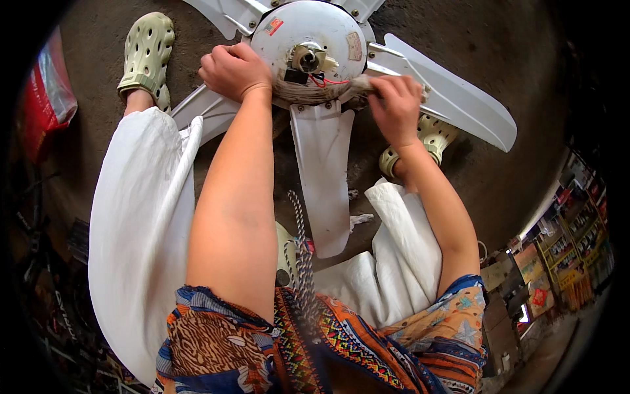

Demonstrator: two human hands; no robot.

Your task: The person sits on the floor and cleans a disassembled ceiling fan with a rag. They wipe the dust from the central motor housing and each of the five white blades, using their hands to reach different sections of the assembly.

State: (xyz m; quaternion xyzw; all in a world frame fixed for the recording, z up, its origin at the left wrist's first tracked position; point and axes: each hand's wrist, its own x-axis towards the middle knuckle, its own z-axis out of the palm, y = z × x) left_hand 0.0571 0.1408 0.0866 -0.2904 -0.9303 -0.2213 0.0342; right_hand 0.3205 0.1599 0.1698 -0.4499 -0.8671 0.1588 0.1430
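Observation:
A white ceiling fan (pixel 341 41) lies on the floor, its round motor housing smudged and its blades spread outward. Curled at the housing's left rim, my left hand (pixel 237 69) grips the fan; its fingertips are hidden. In the closed fingers of my right hand (pixel 396 105) is a dirty whitish rag (pixel 361 83), pressed near the housing's lower right edge. At the hub (pixel 307 60), red wires (pixel 323 81) run beside a small black box (pixel 296 77). One blade (pixel 325 177) points toward me, and another blade (pixel 459 98) extends right, beyond my right hand.
My feet, in pale green clogs (pixel 149 56), rest on either side of the fan on the brown floor (pixel 453 177). A red plastic bag (pixel 51 98) lies far left. Stocked shelves (pixel 574 240) stand at the right. A striped cord (pixel 303 262) hangs in front of me.

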